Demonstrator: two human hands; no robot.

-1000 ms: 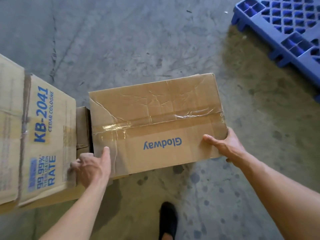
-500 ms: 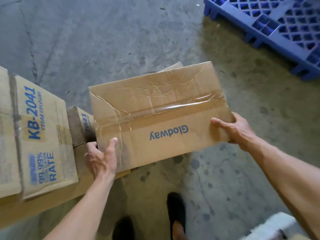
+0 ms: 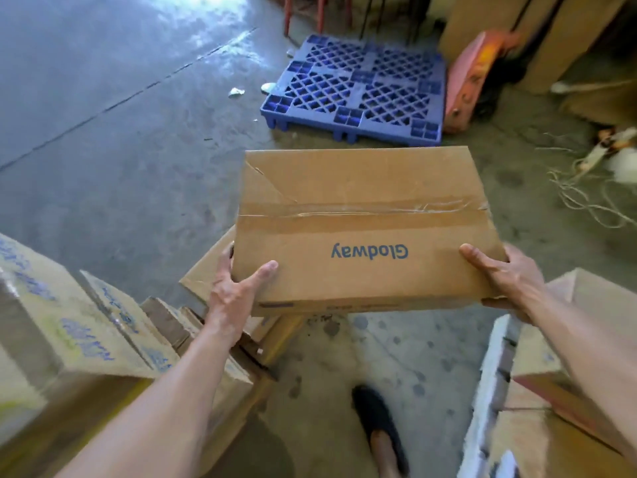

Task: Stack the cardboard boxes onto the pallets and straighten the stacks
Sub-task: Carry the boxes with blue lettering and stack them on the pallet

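Note:
I hold a taped cardboard box marked "Glodway" [image 3: 362, 215] in the air at the centre of the view. My left hand [image 3: 238, 291] grips its near left corner, thumb on top. My right hand [image 3: 503, 281] grips its near right corner. A blue plastic pallet [image 3: 358, 88] lies bare on the concrete floor just beyond the box. More cardboard boxes with blue print [image 3: 69, 339] are piled at the lower left, and another flat box [image 3: 206, 270] lies under my left hand.
A cardboard box on a white block [image 3: 537, 391] sits at the lower right. An orange pallet jack [image 3: 472, 74] stands right of the pallet, with tall cardboard sheets [image 3: 551, 36] behind it. Loose string [image 3: 586, 188] lies on the floor at right. My foot [image 3: 375, 419] is below the box.
I have lifted the Glodway box off the pile and turned toward the blue pallet, which now lies straight ahead. Both hands kept their grip on the box's corners.

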